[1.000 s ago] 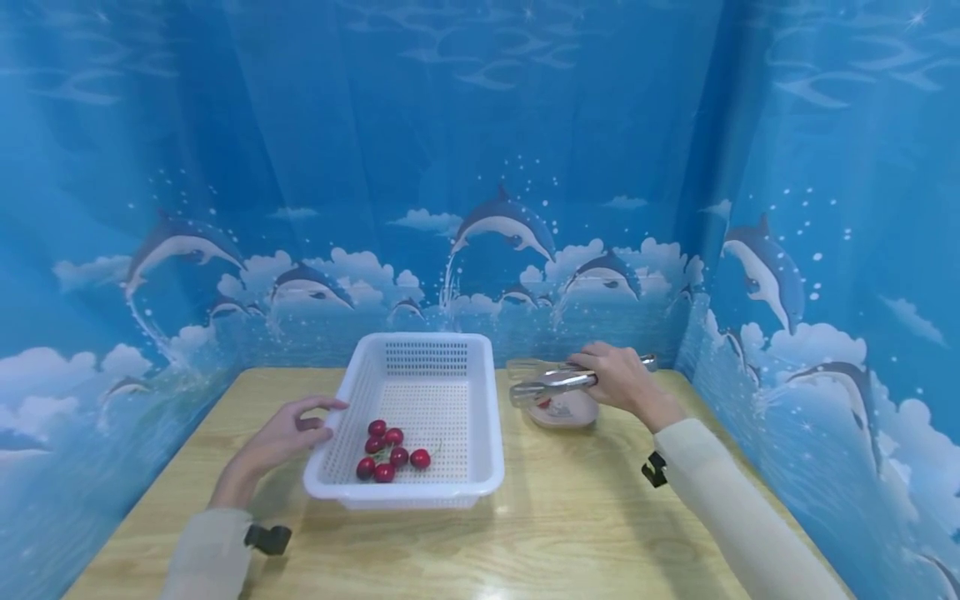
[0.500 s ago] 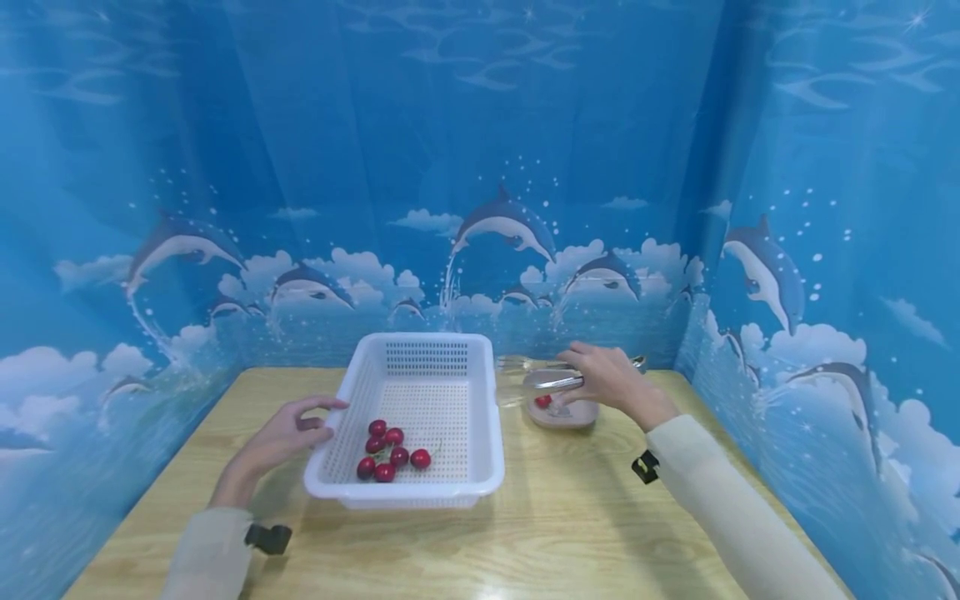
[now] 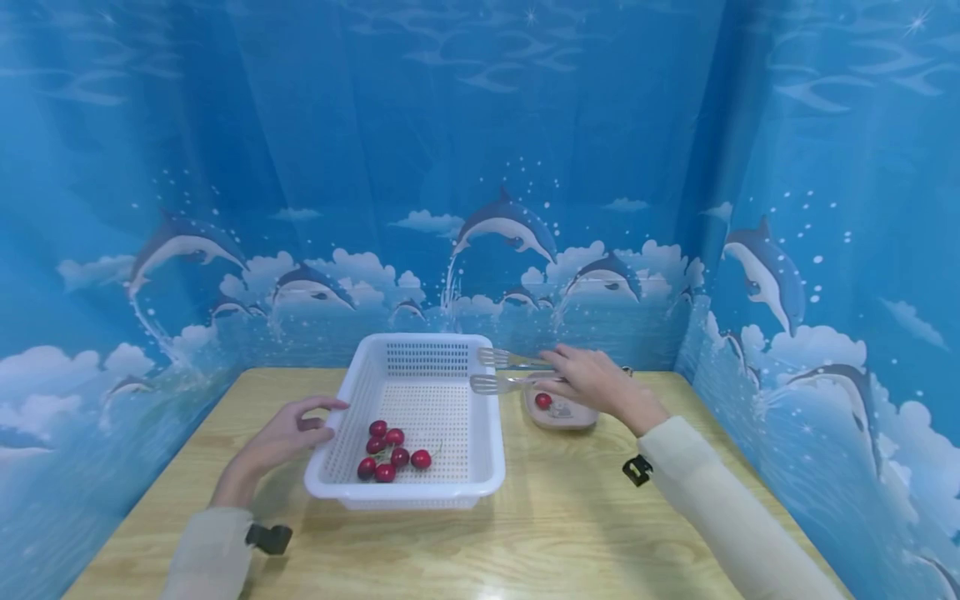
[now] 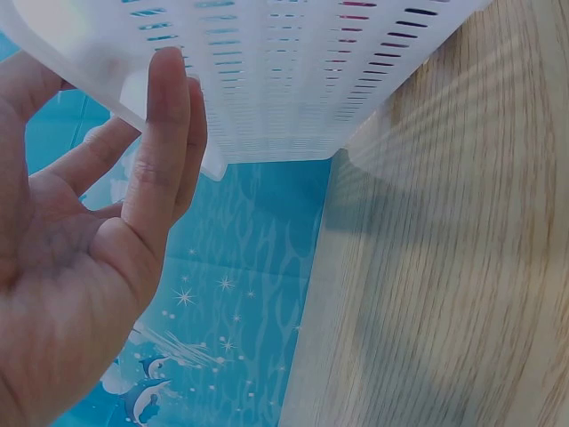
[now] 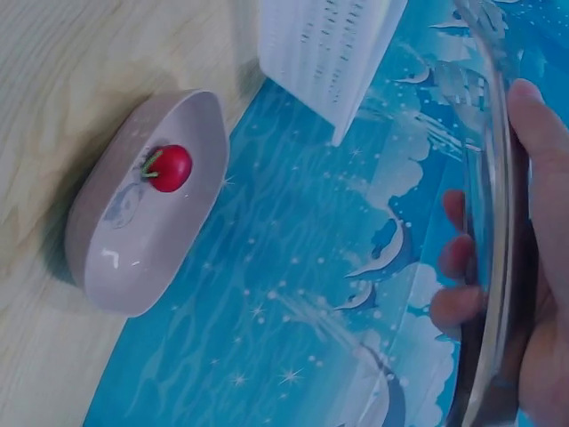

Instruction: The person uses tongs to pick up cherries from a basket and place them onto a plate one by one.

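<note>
The table (image 3: 555, 542) is light brown, with wood lines all over it. A bright shiny spot shows near the front. Blue sheets (image 3: 360, 125) make walls at the back and on both sides, with some soft folds. They have pictures on them. A big dolphin (image 3: 510, 215) jumps in the middle, one more (image 3: 180, 232) jumps on the left, and another (image 3: 772, 265) on the right. Puffy white clouds (image 3: 825, 346) sit low, and pale wavy lines (image 3: 487, 79) run up high. The dark shape (image 3: 18, 440) at the left edge may be a dolphin too, but it's blurry.
</note>
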`<state>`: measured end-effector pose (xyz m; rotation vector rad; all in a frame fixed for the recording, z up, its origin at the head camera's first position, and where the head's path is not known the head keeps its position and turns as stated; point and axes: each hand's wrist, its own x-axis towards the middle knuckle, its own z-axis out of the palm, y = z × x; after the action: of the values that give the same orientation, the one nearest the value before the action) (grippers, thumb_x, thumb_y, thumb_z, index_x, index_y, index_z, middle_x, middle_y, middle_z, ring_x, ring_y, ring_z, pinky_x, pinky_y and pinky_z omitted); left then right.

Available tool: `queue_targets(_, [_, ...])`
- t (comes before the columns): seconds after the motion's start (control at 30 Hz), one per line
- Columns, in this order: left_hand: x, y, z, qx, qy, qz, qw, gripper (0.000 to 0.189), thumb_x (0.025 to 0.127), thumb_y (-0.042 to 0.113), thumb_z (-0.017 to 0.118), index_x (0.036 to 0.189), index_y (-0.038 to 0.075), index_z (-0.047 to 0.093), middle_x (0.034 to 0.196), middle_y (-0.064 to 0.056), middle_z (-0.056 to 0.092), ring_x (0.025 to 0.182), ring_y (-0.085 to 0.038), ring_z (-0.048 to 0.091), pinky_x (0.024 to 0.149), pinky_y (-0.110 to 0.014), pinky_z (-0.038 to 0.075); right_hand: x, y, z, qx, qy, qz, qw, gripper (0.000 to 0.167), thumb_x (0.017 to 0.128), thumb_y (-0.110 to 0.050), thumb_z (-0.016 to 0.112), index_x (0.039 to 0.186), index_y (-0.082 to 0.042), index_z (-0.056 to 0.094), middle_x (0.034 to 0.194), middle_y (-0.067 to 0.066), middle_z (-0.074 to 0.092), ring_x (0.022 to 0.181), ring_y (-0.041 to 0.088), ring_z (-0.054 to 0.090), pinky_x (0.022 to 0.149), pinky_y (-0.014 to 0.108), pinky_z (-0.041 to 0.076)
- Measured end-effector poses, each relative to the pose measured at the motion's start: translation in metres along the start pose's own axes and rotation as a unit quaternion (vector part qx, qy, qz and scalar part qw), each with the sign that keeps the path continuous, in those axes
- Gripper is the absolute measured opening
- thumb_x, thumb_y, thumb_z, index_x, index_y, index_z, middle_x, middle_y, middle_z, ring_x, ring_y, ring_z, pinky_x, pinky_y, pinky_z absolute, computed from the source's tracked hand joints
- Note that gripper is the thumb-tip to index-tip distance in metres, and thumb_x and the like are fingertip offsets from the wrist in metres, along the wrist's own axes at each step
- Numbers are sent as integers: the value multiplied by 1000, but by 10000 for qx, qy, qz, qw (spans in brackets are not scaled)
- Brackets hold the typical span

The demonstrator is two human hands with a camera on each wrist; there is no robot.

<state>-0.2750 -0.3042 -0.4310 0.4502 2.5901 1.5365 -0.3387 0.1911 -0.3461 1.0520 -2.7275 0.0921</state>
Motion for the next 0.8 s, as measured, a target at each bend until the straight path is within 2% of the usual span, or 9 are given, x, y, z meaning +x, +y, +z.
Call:
queue_targets(0.1, [0,0,0,18,27,-32,10000,50,98,15,67,144,0,53,146,-34,50,108,-30,73,91,-46,64,1,-5,-4,348,-103,-11,9993,57,104,-43,57,148,-7,54,137,21,65,110,34,71,96,51,61])
queue_targets(0.23, [-1,-1,0,22,68,-97,9999,50,97,15,67,144,1,54,148,-34,49,110,-33,72,91,-46,64,4,-12,-10,515,-373,-52,9980,57,106,-37,56,152,-5,48,145,27,57,124,42,64,107,56,55])
queue_targets(0.27, [-1,-1,0,16,66,-89,9999,51,98,14,67,144,1,53,148,-34,49,110,-34,72,91,-47,64,5,-14,-11,480,-372,-118,9981,57,106,-36,56,152,-4,47,144,27,58,121,41,66,105,55,56])
queue_targets(0.37, [-1,0,1,-17,55,-40,10000,51,98,14,67,144,0,53,147,-35,49,110,-35,72,91,-47,64,8,-17,-10,174,11,-546,9984,52,104,-31,60,147,-3,53,130,21,66,84,21,71,82,35,65])
queue_targets(0.47, [-2,0,1,-45,36,5,10000,51,98,14,67,144,-1,52,147,-34,50,108,-31,73,90,-44,64,10,-20,-9,-165,446,-790,9957,47,101,-30,64,142,-6,58,113,9,70,58,5,48,54,18,47])
queue_targets(0.53, [-2,1,1,-45,12,46,10000,51,98,14,66,144,-2,52,146,-35,49,107,-28,73,89,-42,65,12,-25,-9,-378,552,-772,9948,46,101,-33,65,140,-8,59,109,5,69,56,4,42,47,16,34])
queue_targets(0.6, [-2,0,1,-51,22,-9,10000,51,98,15,67,144,-1,52,147,-35,50,107,-26,74,89,-41,65,13,-30,-11,-526,489,-679,9951,49,102,-40,63,141,-10,58,111,4,69,59,5,44,46,16,31])
queue_targets(0.7, [-1,-1,1,-63,31,-27,10000,51,98,15,67,144,0,53,146,-35,50,106,-25,74,89,-41,65,14,-37,-14,-653,323,-673,9951,59,101,-50,59,145,-11,55,116,7,69,58,5,46,44,16,30])
queue_targets(0.8, [0,-2,1,-43,35,-12,10000,50,98,15,67,144,0,53,145,-35,51,106,-25,74,89,-41,64,14,-40,-15,-558,225,-810,9949,66,98,-53,60,146,-8,55,113,7,68,55,4,42,45,15,31])
